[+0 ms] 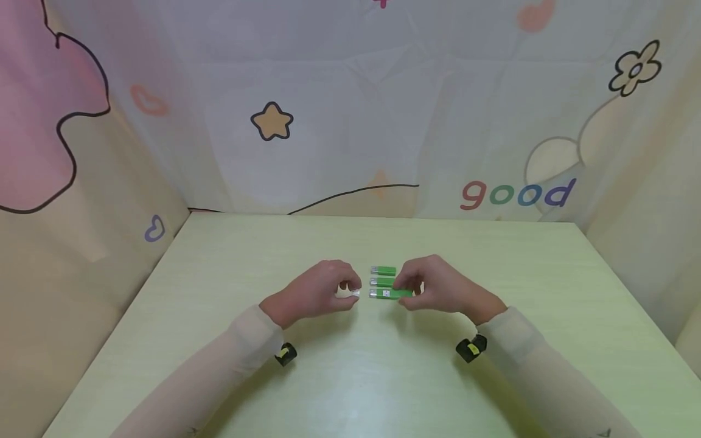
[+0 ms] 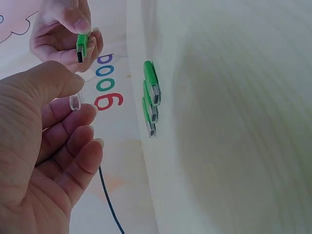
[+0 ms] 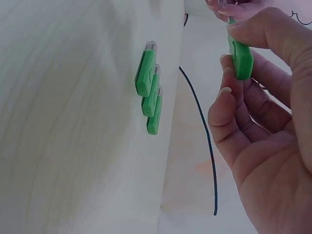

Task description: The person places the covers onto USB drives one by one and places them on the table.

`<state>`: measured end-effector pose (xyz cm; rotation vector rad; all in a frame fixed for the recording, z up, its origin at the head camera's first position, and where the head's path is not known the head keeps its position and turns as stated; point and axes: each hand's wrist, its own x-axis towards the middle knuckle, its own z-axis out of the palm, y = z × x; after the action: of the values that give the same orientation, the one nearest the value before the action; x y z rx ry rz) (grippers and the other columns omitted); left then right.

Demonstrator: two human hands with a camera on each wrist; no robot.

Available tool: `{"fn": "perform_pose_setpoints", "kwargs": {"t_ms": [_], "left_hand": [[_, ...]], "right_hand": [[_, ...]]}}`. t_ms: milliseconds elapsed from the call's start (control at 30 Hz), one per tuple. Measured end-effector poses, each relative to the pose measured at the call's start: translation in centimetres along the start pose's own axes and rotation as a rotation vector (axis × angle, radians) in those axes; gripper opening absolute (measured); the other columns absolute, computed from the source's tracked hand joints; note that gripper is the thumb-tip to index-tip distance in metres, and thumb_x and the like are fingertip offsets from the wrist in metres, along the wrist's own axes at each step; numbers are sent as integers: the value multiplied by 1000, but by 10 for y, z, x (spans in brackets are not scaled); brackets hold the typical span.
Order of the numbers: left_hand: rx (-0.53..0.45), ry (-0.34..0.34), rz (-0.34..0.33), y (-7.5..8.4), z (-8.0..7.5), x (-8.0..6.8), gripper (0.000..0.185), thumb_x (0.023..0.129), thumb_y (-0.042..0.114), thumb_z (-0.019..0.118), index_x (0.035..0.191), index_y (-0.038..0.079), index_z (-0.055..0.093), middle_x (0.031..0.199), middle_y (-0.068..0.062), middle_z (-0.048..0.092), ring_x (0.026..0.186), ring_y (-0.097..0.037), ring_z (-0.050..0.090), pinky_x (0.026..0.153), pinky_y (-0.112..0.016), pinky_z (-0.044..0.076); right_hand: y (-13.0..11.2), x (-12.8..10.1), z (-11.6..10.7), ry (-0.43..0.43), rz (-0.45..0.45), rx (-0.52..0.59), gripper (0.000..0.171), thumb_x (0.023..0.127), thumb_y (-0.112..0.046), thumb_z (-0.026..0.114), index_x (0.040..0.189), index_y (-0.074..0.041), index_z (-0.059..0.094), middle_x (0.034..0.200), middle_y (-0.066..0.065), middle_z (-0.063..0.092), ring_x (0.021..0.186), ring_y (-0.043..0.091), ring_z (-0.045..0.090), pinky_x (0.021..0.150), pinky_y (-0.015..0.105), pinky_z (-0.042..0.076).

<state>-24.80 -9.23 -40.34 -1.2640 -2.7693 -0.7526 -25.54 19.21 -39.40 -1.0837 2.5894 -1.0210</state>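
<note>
Between its thumb and index finger, my left hand (image 1: 322,287) pinches a small clear cap (image 2: 75,102). My right hand (image 1: 440,287) holds a green USB stick (image 3: 242,61) by its body, thumb on one side and fingers on the other. The stick's bare metal plug points left towards the cap, with a gap between the two. Three more green USB sticks (image 2: 151,80) with clear caps on lie in a row on the table, capped ends to the left. In the head view, the held stick overlaps the nearest of them.
The pale wooden table (image 1: 350,377) runs back to a printed curtain (image 1: 350,121) with a star, a flower and the word "good". Curtain also hangs along both sides. Each wrist wears a small black device (image 1: 471,348) below its pale sleeve.
</note>
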Motion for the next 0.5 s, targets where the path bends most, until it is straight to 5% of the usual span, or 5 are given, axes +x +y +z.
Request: {"fn": "perform_pose_setpoints", "kwargs": {"t_ms": [500], "left_hand": [[2, 35, 45, 5, 1, -5, 10, 89, 12, 75, 100, 10, 75, 96, 2, 73, 88, -14, 65, 82, -24, 55]], "right_hand": [[-6, -2, 5, -5, -37, 16, 15, 83, -12, 82, 95, -20, 78, 92, -5, 70, 77, 20, 64, 68, 35, 58]]}}
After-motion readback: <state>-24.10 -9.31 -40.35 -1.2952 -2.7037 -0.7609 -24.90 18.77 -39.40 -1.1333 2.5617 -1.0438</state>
